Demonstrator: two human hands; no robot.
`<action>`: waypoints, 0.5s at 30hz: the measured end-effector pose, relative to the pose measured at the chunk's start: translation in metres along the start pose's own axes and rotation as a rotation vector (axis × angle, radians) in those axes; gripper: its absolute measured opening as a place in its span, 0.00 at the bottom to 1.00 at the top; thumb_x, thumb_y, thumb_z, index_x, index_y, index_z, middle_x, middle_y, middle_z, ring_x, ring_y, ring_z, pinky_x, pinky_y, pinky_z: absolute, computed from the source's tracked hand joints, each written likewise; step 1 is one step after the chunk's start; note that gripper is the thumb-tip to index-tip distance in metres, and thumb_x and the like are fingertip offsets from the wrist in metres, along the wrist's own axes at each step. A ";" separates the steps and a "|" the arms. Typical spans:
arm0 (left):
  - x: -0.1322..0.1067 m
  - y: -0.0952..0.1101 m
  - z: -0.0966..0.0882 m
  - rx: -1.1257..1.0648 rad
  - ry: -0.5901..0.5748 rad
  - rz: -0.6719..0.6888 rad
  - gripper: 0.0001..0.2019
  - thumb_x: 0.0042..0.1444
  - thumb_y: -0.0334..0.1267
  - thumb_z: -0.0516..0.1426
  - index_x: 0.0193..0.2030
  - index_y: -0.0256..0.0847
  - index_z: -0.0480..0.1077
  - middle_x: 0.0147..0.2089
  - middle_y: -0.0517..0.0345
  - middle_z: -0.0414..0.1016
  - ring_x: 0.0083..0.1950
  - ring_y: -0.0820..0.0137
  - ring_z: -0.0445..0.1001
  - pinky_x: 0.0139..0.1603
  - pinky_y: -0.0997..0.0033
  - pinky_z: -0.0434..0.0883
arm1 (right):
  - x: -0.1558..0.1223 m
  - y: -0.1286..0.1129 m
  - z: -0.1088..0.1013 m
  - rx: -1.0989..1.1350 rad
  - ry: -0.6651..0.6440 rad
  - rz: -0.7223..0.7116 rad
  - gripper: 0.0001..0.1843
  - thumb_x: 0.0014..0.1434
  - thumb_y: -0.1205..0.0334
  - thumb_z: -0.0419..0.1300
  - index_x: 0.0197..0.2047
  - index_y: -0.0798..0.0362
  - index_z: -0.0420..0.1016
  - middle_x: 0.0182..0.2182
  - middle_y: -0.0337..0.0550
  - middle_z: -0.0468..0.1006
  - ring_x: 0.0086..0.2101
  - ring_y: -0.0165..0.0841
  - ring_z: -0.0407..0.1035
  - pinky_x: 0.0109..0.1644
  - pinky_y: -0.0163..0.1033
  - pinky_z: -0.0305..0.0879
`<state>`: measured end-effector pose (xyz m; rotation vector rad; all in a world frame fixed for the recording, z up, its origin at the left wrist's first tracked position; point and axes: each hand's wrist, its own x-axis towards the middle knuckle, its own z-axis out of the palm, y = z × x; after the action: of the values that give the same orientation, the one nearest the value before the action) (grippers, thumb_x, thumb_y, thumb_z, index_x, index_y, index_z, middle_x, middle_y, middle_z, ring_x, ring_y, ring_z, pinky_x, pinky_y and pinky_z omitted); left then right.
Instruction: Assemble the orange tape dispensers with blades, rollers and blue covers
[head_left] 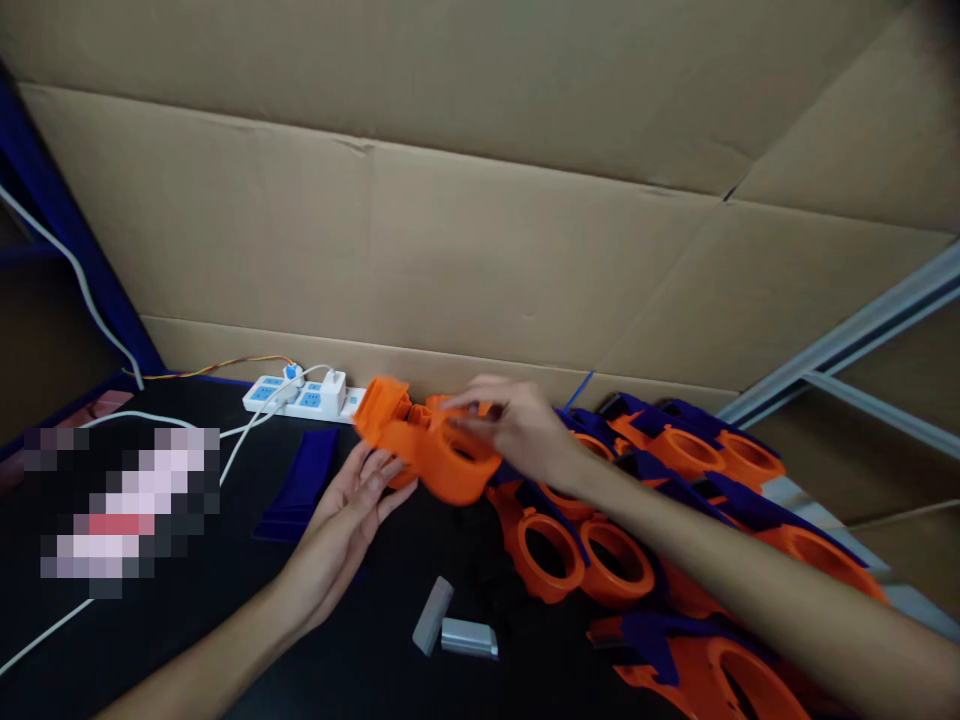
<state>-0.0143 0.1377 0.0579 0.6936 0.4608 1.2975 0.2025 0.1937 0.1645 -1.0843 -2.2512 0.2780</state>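
Observation:
My left hand (356, 505) holds an orange tape dispenser frame (450, 470) from below, its fingers closed round the lower left side. The frame is raised above the black table and has a round ring at its right end. My right hand (517, 425) is at that ring, slightly blurred, its thumb and fingers drawn together in a pinch. What sits between those fingertips is too small and smeared to make out. Beneath the hands, two short silver-grey metal pieces (469, 637) lie on the table.
Several orange and blue tape dispensers (616, 560) crowd the right side under my right forearm. Blue plastic strips (300, 490) lie left of my left hand. A white power strip (307, 398) with cables runs along the cardboard wall (450, 250). A pixelated patch covers the far left.

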 end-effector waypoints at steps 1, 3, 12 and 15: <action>-0.002 0.002 0.003 -0.012 0.000 -0.006 0.21 0.62 0.43 0.62 0.62 0.48 0.69 0.69 0.49 0.67 0.71 0.53 0.62 0.65 0.51 0.67 | -0.009 -0.012 0.005 0.087 -0.096 0.043 0.09 0.63 0.60 0.63 0.45 0.50 0.83 0.36 0.42 0.80 0.34 0.30 0.71 0.38 0.35 0.66; -0.007 0.008 0.010 -0.015 0.046 -0.019 0.18 0.64 0.43 0.59 0.60 0.47 0.70 0.66 0.49 0.70 0.66 0.55 0.69 0.62 0.53 0.71 | -0.024 -0.029 0.007 0.226 -0.305 0.101 0.11 0.63 0.56 0.63 0.46 0.49 0.83 0.37 0.41 0.82 0.33 0.29 0.73 0.36 0.33 0.67; -0.016 0.018 0.022 0.126 0.155 -0.223 0.14 0.61 0.42 0.62 0.51 0.42 0.72 0.37 0.56 0.79 0.29 0.71 0.77 0.38 0.63 0.80 | -0.050 0.066 -0.063 -0.699 -0.527 0.297 0.24 0.59 0.57 0.65 0.58 0.51 0.76 0.54 0.54 0.78 0.54 0.48 0.72 0.54 0.46 0.69; -0.014 0.016 0.019 0.138 0.169 -0.278 0.13 0.60 0.45 0.62 0.48 0.42 0.71 0.27 0.60 0.75 0.25 0.71 0.75 0.33 0.65 0.79 | -0.059 0.087 -0.064 -0.738 -0.584 0.348 0.21 0.58 0.60 0.64 0.55 0.50 0.78 0.47 0.52 0.81 0.49 0.45 0.76 0.50 0.41 0.70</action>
<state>-0.0162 0.1224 0.0814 0.6114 0.7630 1.0721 0.3246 0.1998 0.1508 -1.9955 -2.7531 -0.1473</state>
